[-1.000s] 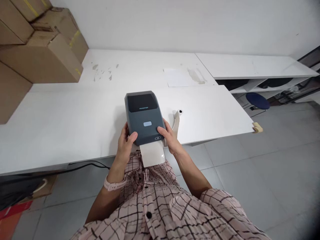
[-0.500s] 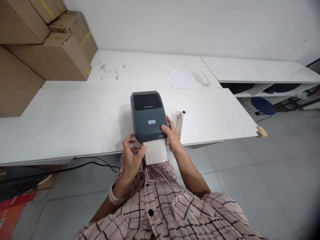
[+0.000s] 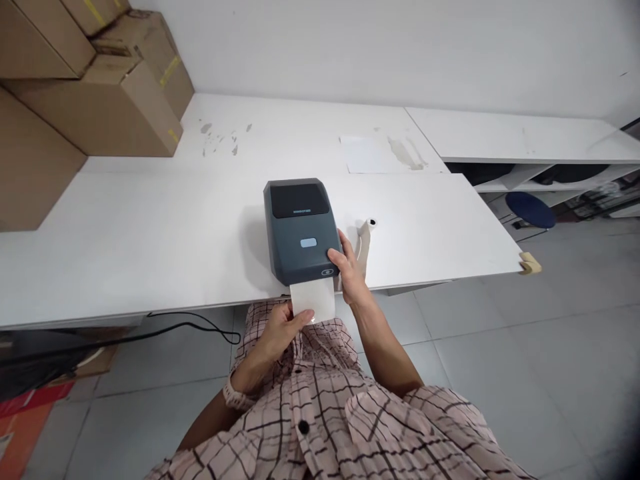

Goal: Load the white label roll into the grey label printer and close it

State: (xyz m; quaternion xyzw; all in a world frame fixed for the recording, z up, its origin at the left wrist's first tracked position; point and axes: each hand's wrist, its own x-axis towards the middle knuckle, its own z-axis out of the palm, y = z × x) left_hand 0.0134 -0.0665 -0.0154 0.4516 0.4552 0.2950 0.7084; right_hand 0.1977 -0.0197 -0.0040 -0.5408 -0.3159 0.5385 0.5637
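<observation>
A dark grey label printer (image 3: 301, 230) sits at the front edge of the white table, a strip of white label paper (image 3: 314, 298) hanging from its front. My left hand (image 3: 284, 328) pinches the lower left part of that paper, thumb on top and fingers hidden beneath. Against the printer's right front corner, my right hand (image 3: 349, 268) grips the casing, its thumb on the top and the other fingers along the side. Just right of this hand lies a small roll of white paper (image 3: 367, 233), partly unrolled towards me.
Cardboard boxes (image 3: 100, 107) are stacked at the table's left end. A white sheet (image 3: 363, 155) lies at the back. One table corner on the right bears a tan guard (image 3: 530, 263). Beyond it stands a blue stool (image 3: 531, 208). Black cable (image 3: 187, 325) hangs below the front edge.
My left hand has moved from beside the printer's front left corner down and right, and has closed on the label paper. My right hand keeps its grip on the printer.
</observation>
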